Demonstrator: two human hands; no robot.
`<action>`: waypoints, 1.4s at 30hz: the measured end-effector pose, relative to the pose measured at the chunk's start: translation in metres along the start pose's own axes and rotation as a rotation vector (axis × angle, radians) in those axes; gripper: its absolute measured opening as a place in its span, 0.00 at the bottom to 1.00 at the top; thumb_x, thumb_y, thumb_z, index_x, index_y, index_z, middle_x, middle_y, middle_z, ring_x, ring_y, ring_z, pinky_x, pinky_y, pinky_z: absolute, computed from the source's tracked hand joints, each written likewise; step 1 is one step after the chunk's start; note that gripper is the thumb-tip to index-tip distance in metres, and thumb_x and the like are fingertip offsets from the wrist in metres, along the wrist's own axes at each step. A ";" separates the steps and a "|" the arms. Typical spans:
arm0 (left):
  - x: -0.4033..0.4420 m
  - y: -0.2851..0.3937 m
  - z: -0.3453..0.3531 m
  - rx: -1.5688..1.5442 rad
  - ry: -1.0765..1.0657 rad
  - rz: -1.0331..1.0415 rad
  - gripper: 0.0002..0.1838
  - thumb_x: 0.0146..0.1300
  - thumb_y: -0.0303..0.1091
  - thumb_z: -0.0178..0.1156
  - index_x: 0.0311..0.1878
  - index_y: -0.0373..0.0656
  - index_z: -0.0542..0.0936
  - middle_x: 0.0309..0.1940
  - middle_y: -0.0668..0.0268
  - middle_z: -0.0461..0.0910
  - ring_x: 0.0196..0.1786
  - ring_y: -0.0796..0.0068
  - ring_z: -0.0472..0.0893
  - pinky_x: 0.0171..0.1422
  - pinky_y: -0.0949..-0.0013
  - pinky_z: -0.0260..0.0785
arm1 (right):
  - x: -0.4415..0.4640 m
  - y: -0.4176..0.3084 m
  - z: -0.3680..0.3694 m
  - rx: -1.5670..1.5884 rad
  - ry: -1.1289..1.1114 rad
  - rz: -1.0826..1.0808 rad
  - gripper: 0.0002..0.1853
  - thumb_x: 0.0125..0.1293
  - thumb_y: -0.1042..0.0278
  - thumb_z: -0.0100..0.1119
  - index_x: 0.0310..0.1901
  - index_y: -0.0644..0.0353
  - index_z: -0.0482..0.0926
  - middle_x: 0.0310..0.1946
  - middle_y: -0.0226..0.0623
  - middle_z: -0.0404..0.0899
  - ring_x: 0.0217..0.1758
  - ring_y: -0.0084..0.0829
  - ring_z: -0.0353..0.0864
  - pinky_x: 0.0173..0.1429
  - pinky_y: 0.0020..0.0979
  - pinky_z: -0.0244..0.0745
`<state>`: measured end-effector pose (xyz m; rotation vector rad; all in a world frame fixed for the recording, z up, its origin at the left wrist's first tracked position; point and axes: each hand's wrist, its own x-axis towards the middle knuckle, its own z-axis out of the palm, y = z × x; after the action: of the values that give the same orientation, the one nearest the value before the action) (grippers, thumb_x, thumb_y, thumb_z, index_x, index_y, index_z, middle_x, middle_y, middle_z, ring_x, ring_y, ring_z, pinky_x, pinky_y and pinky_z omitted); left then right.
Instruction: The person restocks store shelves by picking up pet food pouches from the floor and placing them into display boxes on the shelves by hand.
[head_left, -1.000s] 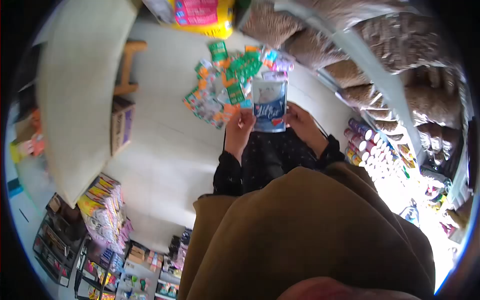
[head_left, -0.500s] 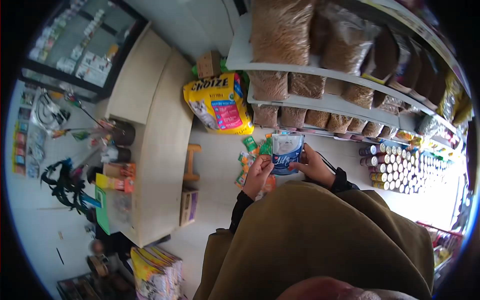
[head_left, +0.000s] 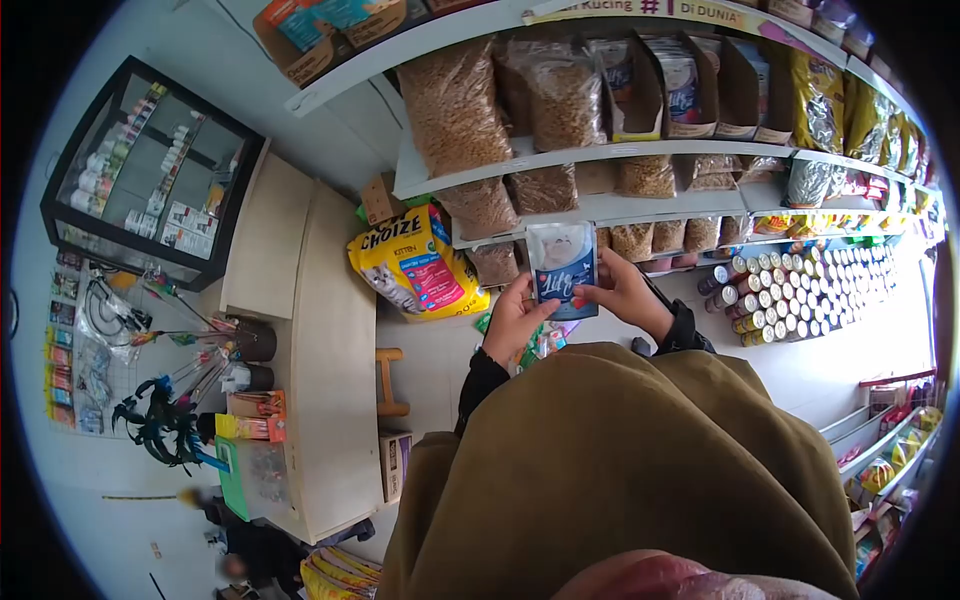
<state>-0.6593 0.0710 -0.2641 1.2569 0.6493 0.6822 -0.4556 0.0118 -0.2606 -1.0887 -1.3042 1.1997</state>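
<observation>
A blue and white cat food pouch with "Life" lettering stands upright between my two hands in front of the shelves. My left hand pinches its lower left edge, with the thumb on the front. On the opposite edge my right hand grips it, thumb pressed near the bottom. The fingers behind the pouch are hidden. Several similar pouches sit in cardboard display boxes on the shelf ahead. Below my hands, colourful packets lie on the floor, partly covered by my left hand.
Shelves with clear bags of kibble rise ahead. A large yellow Choize sack leans by the wooden counter at left. Stacked cans stand at right. A person in dark clothing is at lower left.
My view has tilted up, showing more of the upper shelves. Both hands have lifted the pouch from over the floor packets to in front of the lower shelves, still holding it.
</observation>
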 end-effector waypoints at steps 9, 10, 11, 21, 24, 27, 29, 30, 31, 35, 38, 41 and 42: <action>0.072 0.024 0.067 0.030 -0.059 0.186 0.22 0.58 0.22 0.60 0.55 0.37 0.66 0.45 0.64 0.78 0.43 0.82 0.79 0.47 0.78 0.73 | 0.008 -0.036 -0.095 -0.034 0.012 -0.047 0.19 0.59 0.82 0.58 0.51 0.66 0.65 0.38 0.34 0.79 0.42 0.22 0.79 0.45 0.23 0.74; 0.081 0.029 0.077 0.026 -0.053 0.184 0.22 0.58 0.22 0.60 0.55 0.37 0.66 0.45 0.64 0.78 0.43 0.82 0.79 0.47 0.78 0.73 | 0.009 -0.040 -0.110 -0.052 0.009 -0.035 0.18 0.60 0.81 0.57 0.51 0.66 0.66 0.39 0.34 0.79 0.42 0.21 0.79 0.45 0.23 0.73; 0.089 0.036 0.089 -0.011 -0.062 0.155 0.22 0.58 0.22 0.60 0.55 0.36 0.66 0.45 0.65 0.78 0.43 0.82 0.79 0.48 0.78 0.72 | 0.010 -0.045 -0.125 -0.071 0.006 -0.023 0.18 0.60 0.81 0.57 0.51 0.66 0.67 0.39 0.34 0.79 0.43 0.21 0.78 0.45 0.23 0.73; 0.177 0.024 0.156 -0.001 -0.127 0.158 0.24 0.58 0.21 0.60 0.57 0.36 0.65 0.46 0.64 0.77 0.44 0.81 0.78 0.49 0.77 0.72 | 0.030 -0.083 -0.259 -0.048 0.103 -0.178 0.16 0.61 0.72 0.60 0.51 0.65 0.73 0.35 0.28 0.78 0.32 0.15 0.74 0.35 0.20 0.69; 0.185 0.018 0.170 0.010 -0.131 0.168 0.23 0.58 0.21 0.60 0.56 0.35 0.65 0.47 0.64 0.76 0.46 0.81 0.77 0.49 0.76 0.72 | 0.029 -0.094 -0.273 -0.129 0.065 -0.141 0.17 0.60 0.71 0.61 0.51 0.64 0.73 0.34 0.28 0.78 0.32 0.15 0.73 0.34 0.20 0.69; 0.190 0.011 0.180 0.024 -0.132 0.169 0.22 0.58 0.21 0.60 0.55 0.36 0.66 0.46 0.64 0.75 0.47 0.80 0.77 0.49 0.75 0.72 | 0.027 -0.100 -0.285 -0.528 -0.040 -0.110 0.15 0.60 0.69 0.61 0.48 0.63 0.75 0.35 0.30 0.80 0.34 0.17 0.74 0.39 0.20 0.69; 0.196 0.009 0.183 0.057 -0.156 0.171 0.23 0.57 0.21 0.60 0.55 0.37 0.66 0.45 0.65 0.75 0.47 0.80 0.76 0.49 0.75 0.72 | 0.024 -0.106 -0.289 -0.546 -0.044 -0.110 0.15 0.60 0.69 0.61 0.48 0.63 0.76 0.36 0.30 0.80 0.35 0.17 0.75 0.39 0.20 0.69; 0.200 0.007 0.183 0.058 -0.164 0.167 0.23 0.57 0.21 0.60 0.55 0.37 0.66 0.45 0.65 0.75 0.47 0.80 0.76 0.49 0.75 0.72 | 0.021 -0.109 -0.291 -0.568 -0.045 -0.110 0.15 0.59 0.69 0.61 0.48 0.63 0.76 0.36 0.30 0.80 0.35 0.18 0.75 0.39 0.20 0.68; 0.203 0.006 0.183 0.114 -0.183 0.141 0.23 0.57 0.21 0.61 0.55 0.38 0.65 0.45 0.65 0.75 0.47 0.80 0.76 0.49 0.74 0.72 | 0.017 -0.110 -0.293 -0.589 -0.043 -0.107 0.15 0.59 0.69 0.62 0.48 0.62 0.76 0.37 0.31 0.80 0.35 0.18 0.75 0.38 0.20 0.68; 0.214 0.004 0.190 0.198 -0.250 0.078 0.25 0.56 0.22 0.62 0.56 0.40 0.65 0.43 0.65 0.75 0.46 0.79 0.76 0.49 0.73 0.71 | 0.006 -0.116 -0.307 -0.593 0.043 -0.230 0.16 0.58 0.70 0.62 0.49 0.62 0.75 0.40 0.31 0.80 0.37 0.20 0.77 0.38 0.20 0.68; 0.225 0.009 0.202 0.142 -0.275 0.059 0.27 0.55 0.22 0.62 0.57 0.41 0.64 0.42 0.65 0.75 0.44 0.79 0.76 0.49 0.73 0.71 | 0.000 -0.134 -0.319 -0.575 0.140 -0.198 0.17 0.60 0.70 0.60 0.51 0.61 0.74 0.41 0.33 0.80 0.40 0.22 0.78 0.41 0.21 0.69; 0.232 0.012 0.213 0.201 -0.269 0.111 0.28 0.55 0.21 0.61 0.59 0.41 0.63 0.44 0.64 0.74 0.47 0.77 0.76 0.51 0.72 0.70 | 0.002 -0.140 -0.329 -0.567 0.196 -0.225 0.16 0.62 0.71 0.58 0.52 0.61 0.73 0.42 0.34 0.80 0.44 0.23 0.78 0.44 0.23 0.70; 0.234 0.011 0.215 0.200 -0.273 0.109 0.28 0.55 0.21 0.61 0.59 0.41 0.63 0.44 0.64 0.74 0.47 0.77 0.76 0.51 0.72 0.70 | 0.006 -0.141 -0.333 -0.570 0.203 -0.268 0.16 0.63 0.71 0.56 0.53 0.61 0.73 0.42 0.35 0.80 0.45 0.24 0.78 0.46 0.24 0.70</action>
<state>-0.3469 0.1180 -0.2283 1.5475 0.4329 0.5307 -0.1217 0.0307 -0.1226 -1.3396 -1.6150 0.5088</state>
